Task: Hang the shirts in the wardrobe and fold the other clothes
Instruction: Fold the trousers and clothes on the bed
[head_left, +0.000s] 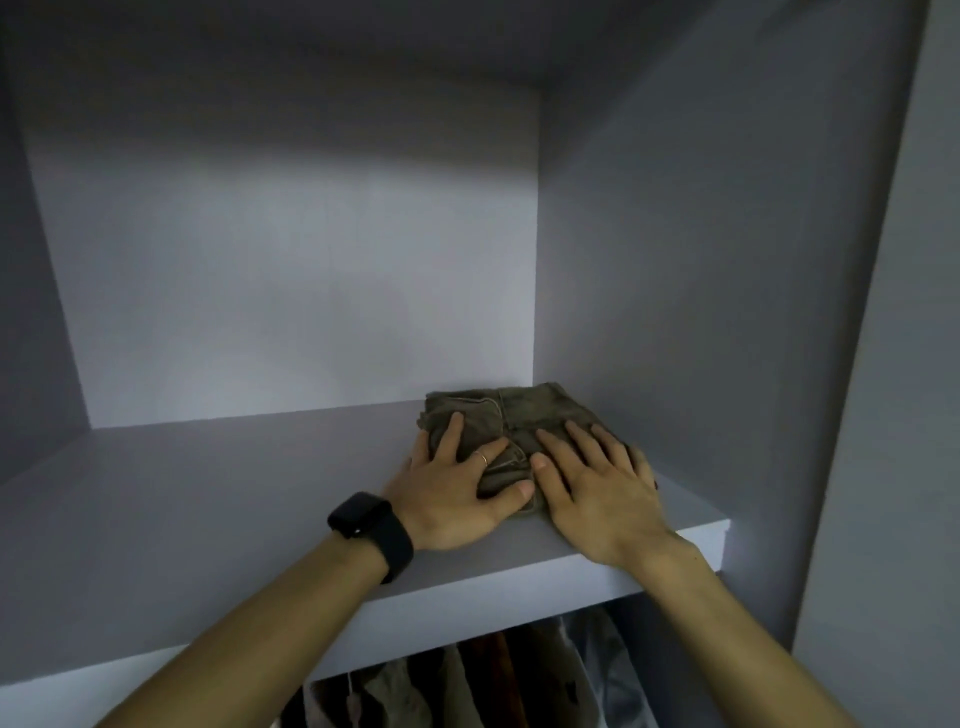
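A folded olive-brown garment (519, 415) lies on the grey wardrobe shelf (218, 499), at its right end next to the side wall. My left hand (457, 488), with a black watch on the wrist and a ring on one finger, rests flat on the garment's left front part, fingers straight. My right hand (597, 483) lies flat on its right front part, fingers spread. Both palms cover the near edge of the garment.
The shelf compartment has a grey back wall (311, 291) and a right side wall (675, 312). Below the shelf, several hanging clothes (467, 680) show in brown, beige and grey tones. The shelf's front edge (467, 603) runs under my forearms.
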